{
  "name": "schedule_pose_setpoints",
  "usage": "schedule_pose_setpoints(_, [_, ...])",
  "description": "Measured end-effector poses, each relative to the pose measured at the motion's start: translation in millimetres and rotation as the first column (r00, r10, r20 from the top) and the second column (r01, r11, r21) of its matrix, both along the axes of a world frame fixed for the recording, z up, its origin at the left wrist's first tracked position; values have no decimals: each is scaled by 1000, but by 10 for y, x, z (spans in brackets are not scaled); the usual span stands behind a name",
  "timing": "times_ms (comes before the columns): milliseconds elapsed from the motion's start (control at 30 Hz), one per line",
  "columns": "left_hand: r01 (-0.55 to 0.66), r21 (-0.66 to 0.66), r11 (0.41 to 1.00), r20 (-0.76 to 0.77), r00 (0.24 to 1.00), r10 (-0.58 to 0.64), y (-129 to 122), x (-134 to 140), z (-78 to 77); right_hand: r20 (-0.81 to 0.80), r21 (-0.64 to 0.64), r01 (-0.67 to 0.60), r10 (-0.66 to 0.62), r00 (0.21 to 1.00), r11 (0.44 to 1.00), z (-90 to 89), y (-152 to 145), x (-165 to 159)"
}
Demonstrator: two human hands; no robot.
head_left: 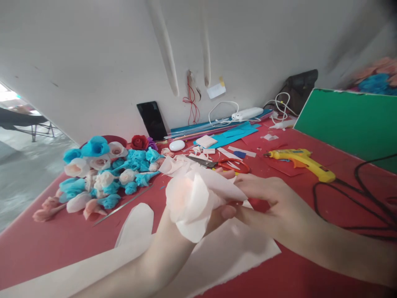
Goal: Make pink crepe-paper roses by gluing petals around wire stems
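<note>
A pale pink-white paper flower is held up in front of me, its wide petals curling outward. My left hand is closed around its base and largely hidden behind the petals; part of the thumb shows. From the right, my right hand pinches the gathered lower end of the same flower, fingers bent against it. Just behind the hands lie scissors with red-orange handles. Under my forearms spreads a large pale paper sheet, and a stack of rounded paper petals rests to the left.
Blue, white and pink paper flowers crowd the table's left side. A yellow glue gun with a black cable lies on the right, before a green board. A phone leans on the wall near blue paper strips.
</note>
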State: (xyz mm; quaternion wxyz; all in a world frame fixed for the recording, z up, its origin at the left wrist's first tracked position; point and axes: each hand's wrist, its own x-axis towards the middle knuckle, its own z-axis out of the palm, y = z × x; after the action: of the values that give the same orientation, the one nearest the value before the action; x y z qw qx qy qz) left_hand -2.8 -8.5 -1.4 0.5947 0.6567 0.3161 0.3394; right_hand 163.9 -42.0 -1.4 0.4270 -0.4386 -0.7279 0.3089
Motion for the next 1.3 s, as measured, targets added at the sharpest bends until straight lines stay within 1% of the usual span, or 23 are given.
schedule_pose_setpoints(100, [-8, 7, 1000, -18, 1000, 8, -10, -20, 31, 39, 34, 23, -24, 999, 999, 1, -15, 5])
schedule_pose_setpoints(200, [3, -6, 1000, -12, 1000, -3, -4, -35, 38, 39, 26, 44, -45, 998, 999, 2, -28, 2])
schedule_pose_setpoints(400, [16, 21, 1000, 71, 997, -17, 8, -32, 12, 36, -13, -1, 1, 999, 1000, 2, -23, -5])
schedule_pose_setpoints(467, [37, -7, 999, 93, 995, -36, 4, -31, -2, 39, 9, 9, -10, 999, 1000, 2, -25, -12])
schedule_pose_setpoints(533, [53, -65, 996, 129, 991, -44, -4, -23, -11, 54, 23, 26, -27, 998, 999, -1, -32, -24])
schedule_pose_setpoints(633, [40, -139, 989, 177, 984, -15, -20, 12, -7, 61, 103, 78, -84, 995, 992, -17, -46, -46])
schedule_pose_setpoints(733, [34, -164, 986, 201, 980, 0, -34, 52, -2, 74, 223, 128, -147, 986, 966, -43, -48, -60])
schedule_pose_setpoints(800, [4, -183, 983, 205, 978, 35, -43, 68, -5, 101, 278, 136, -170, 980, 951, -63, -43, -62])
schedule_pose_setpoints(933, [-47, -215, 975, 212, 973, 93, -63, 75, 2, 148, 334, 131, -189, 971, 933, -102, -27, -68])
schedule_pose_setpoints(1100, [-73, -290, 954, 215, 967, 140, -87, 80, 14, 148, 403, 132, -207, 967, 906, -143, -20, -88])
schedule_pose_setpoints(1167, [-30, -292, 956, 228, 969, 100, -82, 71, -23, 157, 423, 127, -211, 965, 897, -140, -26, -83])
schedule_pose_setpoints(1300, [135, -235, 963, 271, 960, -68, -22, 1, -181, 186, 374, 46, -124, 975, 926, -49, -36, -18])
